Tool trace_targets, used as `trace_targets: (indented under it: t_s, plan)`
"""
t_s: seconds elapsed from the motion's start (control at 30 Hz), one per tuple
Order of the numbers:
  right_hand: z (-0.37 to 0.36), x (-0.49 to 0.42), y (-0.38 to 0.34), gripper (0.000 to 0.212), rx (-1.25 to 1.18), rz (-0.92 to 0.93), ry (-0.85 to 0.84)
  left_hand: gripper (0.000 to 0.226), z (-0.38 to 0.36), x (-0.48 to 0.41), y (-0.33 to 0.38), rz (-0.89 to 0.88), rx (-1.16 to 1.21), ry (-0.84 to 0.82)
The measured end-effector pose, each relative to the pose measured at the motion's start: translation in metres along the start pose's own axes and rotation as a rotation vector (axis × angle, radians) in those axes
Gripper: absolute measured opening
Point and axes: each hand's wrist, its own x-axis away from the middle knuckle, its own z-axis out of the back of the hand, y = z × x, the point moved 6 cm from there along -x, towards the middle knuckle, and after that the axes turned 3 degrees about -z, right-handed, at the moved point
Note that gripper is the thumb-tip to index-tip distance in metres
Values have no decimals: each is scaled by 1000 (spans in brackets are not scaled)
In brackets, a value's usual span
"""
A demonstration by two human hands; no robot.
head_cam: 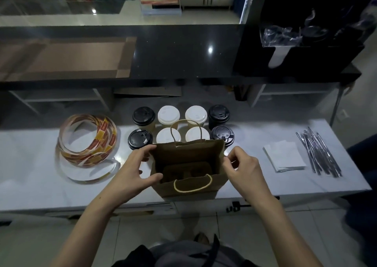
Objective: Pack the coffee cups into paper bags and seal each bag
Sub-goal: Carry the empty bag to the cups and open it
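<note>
The inside of the brown paper bag [187, 160] is dim. A cardboard cup carrier [184, 169] lies at its bottom, and its holes are hard to make out. The bag's far wall and upright handle [186, 131] hide the lower parts of the near row of coffee cups [168, 114]. There are eight cups in two rows of four, with black lids at the ends and white lids in the middle. At the upper right of the frame a black organiser [295, 62] holds something in crumpled clear plastic, but it is too dark to tell what. A dark shape at the right edge is cut off.

The bag stands open at lower centre, close to the near edge of the white table [30, 175] and just in front of the cups. The left hand [132, 171] grips the bag's left side, with fingers at the far corner of the rim and the thumb at the near corner. The right hand [242, 168] pinches the right rim between thumb and fingertips. The near handle [192, 186] hangs folded down over the front wall.

Strips of bare tabletop separate the bag from a loose coil of red-and-yellow sticker tape [87, 140] to the left. More bare tabletop separates it from a stack of white napkins [283, 156] to the right, with wrapped straws [320, 152] beyond them.

Behind the table runs a glossy dark counter [183, 52] with a flattened cardboard box [67, 56] on it at upper left. Pale floor tiles show below.
</note>
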Motion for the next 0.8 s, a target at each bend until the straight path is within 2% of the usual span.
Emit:
trace_targets:
  t_s: [0.27, 0.37, 0.5, 0.57, 0.67, 0.8]
  plan:
    - [-1, -2, -3, 21, 20, 9, -38, 88, -1, -6, -2, 10, -2, -18]
    - [1, -3, -7, 24, -41, 3, -54, 90, -4, -7, 1, 3, 5, -28]
    - [12, -21, 0, 24, -226, -65, 59, 92, -4, -4, 3, 1, -15, -23]
    - [16, -38, 9, 18, -206, -87, 124, 92, -3, -3, 4, 0, -29, -24]
    - [12, -68, 23, 10, -92, -101, 126, 92, -1, -1, 5, -6, -48, -23]
    - [-7, -103, 41, 49, 132, -118, 20, 92, -1, 0, 5, -3, -60, -30]
